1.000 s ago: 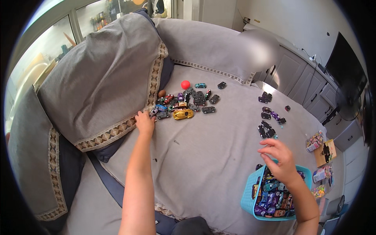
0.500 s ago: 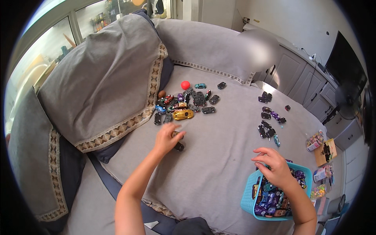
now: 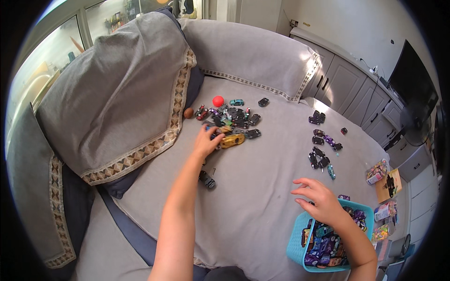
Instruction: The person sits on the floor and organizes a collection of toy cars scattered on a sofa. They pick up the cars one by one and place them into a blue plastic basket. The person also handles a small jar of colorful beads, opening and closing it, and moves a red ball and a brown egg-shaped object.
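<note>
My left hand (image 3: 206, 141) reaches into a cluster of small toy cars (image 3: 239, 117) on the grey sofa cover. Its fingers curl over cars at the cluster's near-left edge, with bits of blue showing beneath them and parts hidden. A gold toy car (image 3: 233, 140) lies just right of the thumb. Closer to me, a dark toy car (image 3: 206, 180) lies apart beside my left forearm. Above a turquoise basket (image 3: 295, 243) hovers my right hand (image 3: 321, 201), empty and open, fingers apart. Purple, dark and brown toy cars (image 3: 328, 248) fill the basket.
Behind the cluster sit a red ball (image 3: 218, 101) and a brown ball (image 3: 188, 113). More dark and purple toy cars (image 3: 318, 159) are spread at the right. Along the right edge stand clear jars of colourful pieces (image 3: 377, 172). A large cushion (image 3: 126, 93) rises at the left.
My left hand has moved away from me into the cluster, leaving the dark toy car behind. The blue and gold cars have shifted right. My right hand has moved slightly left.
</note>
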`<control>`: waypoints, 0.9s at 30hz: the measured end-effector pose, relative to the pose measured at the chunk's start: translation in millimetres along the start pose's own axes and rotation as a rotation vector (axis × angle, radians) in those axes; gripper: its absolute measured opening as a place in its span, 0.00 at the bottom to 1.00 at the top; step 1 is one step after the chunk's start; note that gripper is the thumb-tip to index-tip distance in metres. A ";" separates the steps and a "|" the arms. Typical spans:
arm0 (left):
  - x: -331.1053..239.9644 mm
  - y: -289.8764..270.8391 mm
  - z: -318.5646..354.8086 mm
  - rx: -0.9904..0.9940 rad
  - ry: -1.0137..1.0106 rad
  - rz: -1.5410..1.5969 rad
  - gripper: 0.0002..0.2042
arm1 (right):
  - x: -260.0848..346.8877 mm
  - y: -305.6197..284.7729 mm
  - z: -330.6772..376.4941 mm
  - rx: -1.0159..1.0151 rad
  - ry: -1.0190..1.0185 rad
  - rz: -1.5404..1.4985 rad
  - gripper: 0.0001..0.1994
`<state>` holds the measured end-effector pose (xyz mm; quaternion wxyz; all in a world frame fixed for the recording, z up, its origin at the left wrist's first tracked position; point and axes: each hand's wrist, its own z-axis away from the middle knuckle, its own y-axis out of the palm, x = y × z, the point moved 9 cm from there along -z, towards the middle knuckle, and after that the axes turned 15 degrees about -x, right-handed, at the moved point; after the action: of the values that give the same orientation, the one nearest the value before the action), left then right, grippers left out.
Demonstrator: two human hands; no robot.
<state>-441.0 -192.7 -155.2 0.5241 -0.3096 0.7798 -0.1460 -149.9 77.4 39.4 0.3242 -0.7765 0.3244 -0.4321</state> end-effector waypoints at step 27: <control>-157.0 -5.1 202.6 0.163 0.078 0.422 0.25 | -29.1 17.1 -1.5 0.139 0.065 -0.057 0.17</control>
<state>-214.7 -77.2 -120.9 0.5360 -0.0905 0.8324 -0.1077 -167.2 90.0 13.2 0.3540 -0.7466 0.2819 -0.4877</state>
